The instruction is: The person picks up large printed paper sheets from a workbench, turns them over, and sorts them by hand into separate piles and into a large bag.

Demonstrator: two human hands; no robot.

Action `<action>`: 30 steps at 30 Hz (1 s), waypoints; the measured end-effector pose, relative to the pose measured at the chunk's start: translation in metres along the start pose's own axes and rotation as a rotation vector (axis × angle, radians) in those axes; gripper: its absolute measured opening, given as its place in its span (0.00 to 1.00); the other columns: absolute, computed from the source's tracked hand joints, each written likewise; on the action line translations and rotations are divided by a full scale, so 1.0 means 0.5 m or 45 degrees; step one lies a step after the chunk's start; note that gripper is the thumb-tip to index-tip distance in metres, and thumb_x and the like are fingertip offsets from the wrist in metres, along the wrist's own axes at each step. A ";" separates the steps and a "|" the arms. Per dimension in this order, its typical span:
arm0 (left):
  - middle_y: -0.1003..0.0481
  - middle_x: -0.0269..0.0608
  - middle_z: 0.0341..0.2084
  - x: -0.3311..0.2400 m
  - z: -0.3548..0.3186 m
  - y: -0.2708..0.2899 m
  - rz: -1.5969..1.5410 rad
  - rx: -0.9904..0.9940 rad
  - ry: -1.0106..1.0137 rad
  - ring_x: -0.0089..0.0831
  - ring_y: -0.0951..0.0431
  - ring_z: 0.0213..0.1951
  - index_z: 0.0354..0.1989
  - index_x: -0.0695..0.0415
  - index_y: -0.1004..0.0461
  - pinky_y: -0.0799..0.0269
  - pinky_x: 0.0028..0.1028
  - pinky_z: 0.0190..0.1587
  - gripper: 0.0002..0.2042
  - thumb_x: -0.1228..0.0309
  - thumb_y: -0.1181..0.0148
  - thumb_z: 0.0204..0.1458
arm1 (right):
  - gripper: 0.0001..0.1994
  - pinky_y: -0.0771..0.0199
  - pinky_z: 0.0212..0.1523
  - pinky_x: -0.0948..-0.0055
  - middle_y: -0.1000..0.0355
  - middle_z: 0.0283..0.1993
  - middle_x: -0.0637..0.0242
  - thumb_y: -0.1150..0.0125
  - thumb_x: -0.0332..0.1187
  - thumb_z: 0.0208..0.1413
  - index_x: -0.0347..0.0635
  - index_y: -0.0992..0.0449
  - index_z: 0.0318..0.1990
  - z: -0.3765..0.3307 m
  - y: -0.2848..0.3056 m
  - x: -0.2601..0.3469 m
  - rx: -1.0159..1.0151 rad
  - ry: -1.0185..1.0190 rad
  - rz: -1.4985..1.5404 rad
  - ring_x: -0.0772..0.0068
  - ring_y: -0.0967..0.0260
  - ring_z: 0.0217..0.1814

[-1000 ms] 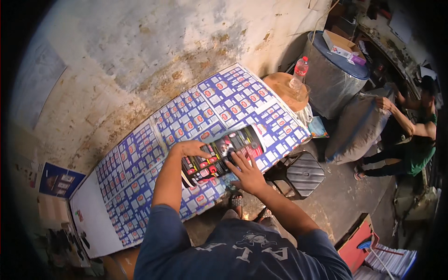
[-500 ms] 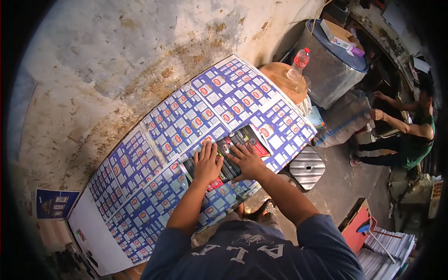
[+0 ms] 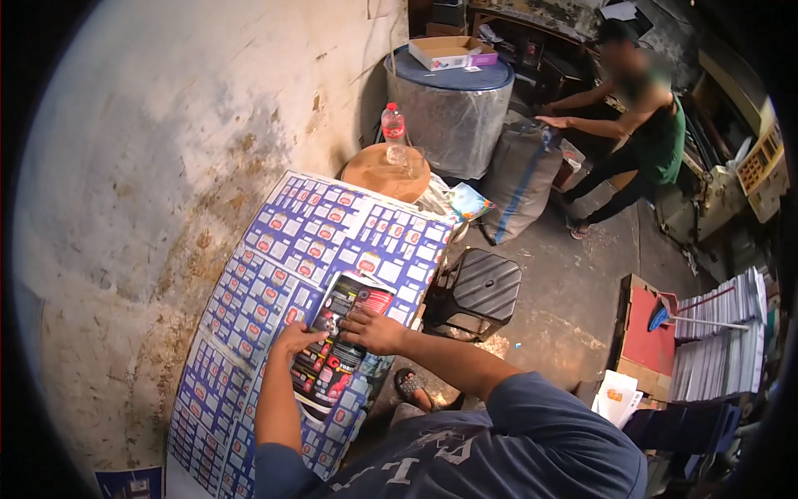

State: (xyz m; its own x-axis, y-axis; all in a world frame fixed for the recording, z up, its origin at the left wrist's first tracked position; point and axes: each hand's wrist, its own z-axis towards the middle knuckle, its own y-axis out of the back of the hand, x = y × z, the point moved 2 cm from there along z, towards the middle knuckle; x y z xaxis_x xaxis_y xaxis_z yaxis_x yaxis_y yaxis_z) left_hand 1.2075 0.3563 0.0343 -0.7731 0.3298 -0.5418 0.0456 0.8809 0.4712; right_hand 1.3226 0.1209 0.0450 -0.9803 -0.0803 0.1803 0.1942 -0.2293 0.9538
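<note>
Head view: left hand [image 3: 297, 339] and right hand [image 3: 374, 330], fingers flat, unclenched, press dark printed stack [image 3: 337, 345] onto blue printed sheets [image 3: 274, 274]; aligning step, next likely edge squaring.

A blue-grey short-sleeved tee with pale, possibly cracked lettering; forearms bare, one dark sandal.

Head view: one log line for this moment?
left hand flat on stack of dark printed sheets | right hand flat on stack | stack on large blue-white printed sheets
</note>
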 end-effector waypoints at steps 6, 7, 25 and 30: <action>0.24 0.41 0.35 -0.051 -0.069 -0.105 -0.301 0.126 0.018 0.25 0.25 0.35 0.40 0.61 0.25 0.28 0.29 0.34 0.22 0.53 0.31 0.48 | 0.20 0.40 0.65 0.57 0.30 0.56 0.63 0.43 0.36 0.47 0.47 0.28 0.51 -0.121 0.100 -0.030 -0.167 0.201 0.190 0.59 0.35 0.61; 0.24 0.40 0.34 -0.110 -0.110 -0.146 -0.336 0.124 0.077 0.26 0.25 0.35 0.41 0.61 0.26 0.28 0.29 0.35 0.23 0.53 0.31 0.49 | 0.21 0.39 0.64 0.57 0.30 0.56 0.63 0.42 0.36 0.47 0.47 0.28 0.51 -0.169 0.123 -0.043 -0.177 0.190 0.238 0.59 0.34 0.60; 0.22 0.43 0.46 -0.729 -0.114 -0.801 -0.933 0.819 -0.448 0.31 0.22 0.46 0.54 0.64 0.31 0.26 0.33 0.51 0.27 0.66 0.29 0.47 | 0.47 0.44 0.67 0.57 0.40 0.64 0.51 0.25 0.40 0.44 0.33 0.50 0.67 -1.100 0.383 -0.172 -0.743 -1.310 1.598 0.54 0.43 0.67; 0.22 0.40 0.43 -0.965 -0.092 -0.891 -1.021 0.594 -0.716 0.29 0.22 0.44 0.48 0.64 0.27 0.27 0.31 0.49 0.25 0.70 0.25 0.42 | 0.43 0.38 0.64 0.61 0.35 0.61 0.59 0.26 0.34 0.46 0.38 0.47 0.66 -1.070 0.505 -0.287 -0.971 -0.964 2.193 0.64 0.37 0.63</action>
State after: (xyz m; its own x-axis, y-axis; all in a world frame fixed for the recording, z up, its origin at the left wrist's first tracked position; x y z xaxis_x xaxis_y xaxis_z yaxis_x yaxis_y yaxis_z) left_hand 1.5308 -0.2108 0.1178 -0.2895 -0.3955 -0.8717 -0.0155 0.9125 -0.4089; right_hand 1.5309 -0.4442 0.1315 0.4261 -0.3234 0.8449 0.5281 -0.6694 -0.5225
